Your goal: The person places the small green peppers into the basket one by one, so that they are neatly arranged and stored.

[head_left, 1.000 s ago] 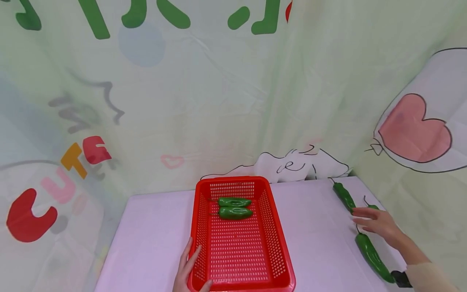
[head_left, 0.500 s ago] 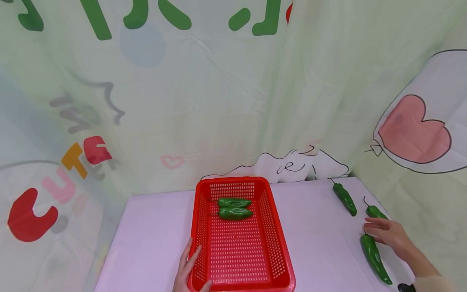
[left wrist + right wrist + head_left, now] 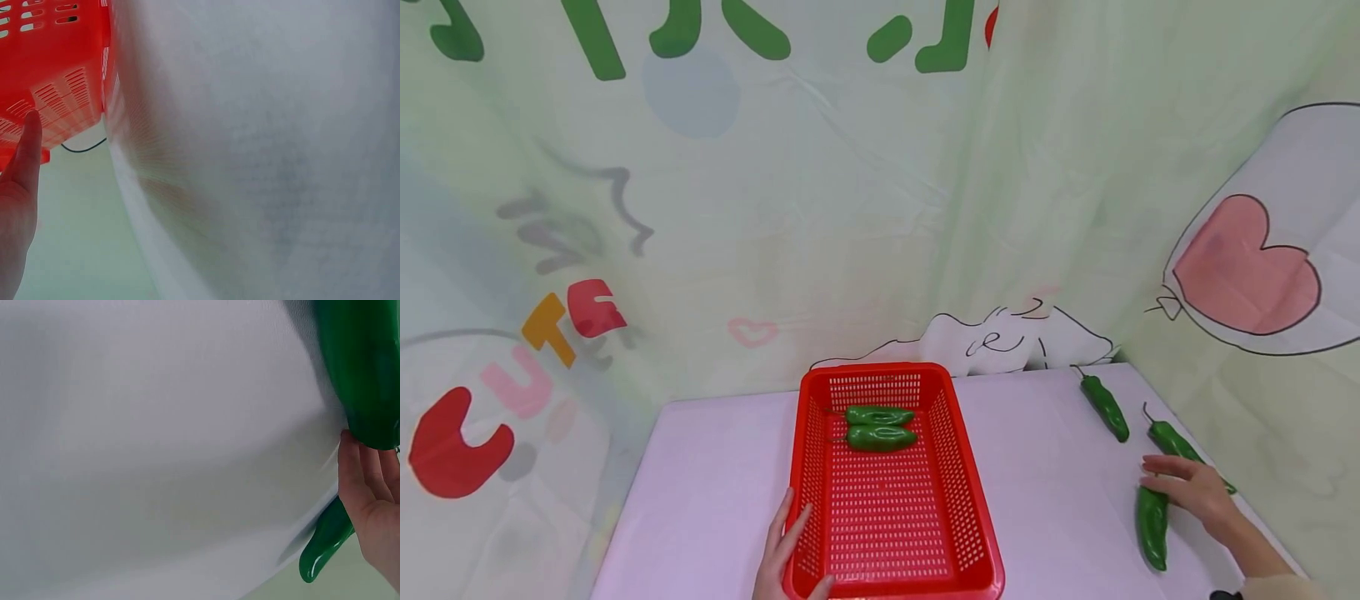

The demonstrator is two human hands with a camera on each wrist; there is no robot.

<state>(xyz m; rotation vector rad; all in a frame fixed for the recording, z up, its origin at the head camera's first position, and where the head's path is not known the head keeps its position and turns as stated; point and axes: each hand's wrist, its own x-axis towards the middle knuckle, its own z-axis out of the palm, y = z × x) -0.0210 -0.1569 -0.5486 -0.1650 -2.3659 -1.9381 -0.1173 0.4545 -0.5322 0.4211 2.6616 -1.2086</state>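
Note:
In the head view my left hand point(image 3: 777, 554) rests on the near left corner of a red basket point(image 3: 970, 467), fingers straight along its wall. The left wrist view shows one straight finger against the basket point(image 3: 56, 106). Two green peppers point(image 3: 882, 437) lie side by side inside, toward the far end. On the right, my right hand point(image 3: 1195, 496) pinches the stem end of a green pepper point(image 3: 1152, 529). Close up, its fingertips touch the end of this pepper point(image 3: 365, 375); the thumb is hidden. Beyond the hand lies another pepper point(image 3: 325, 540), partly covered in the head view.
One more green pepper point(image 3: 1105, 407) lies at the far right of the pale table point(image 3: 1045, 500), left of the partly covered pepper point(image 3: 1172, 437). A printed curtain point(image 3: 850, 208) stands behind the table and along its sides.
My right hand has moved toward the table's near side, reaching the nearest pepper's stem end. That pepper has shifted and turned more upright in the view. My left hand has stayed on the basket.

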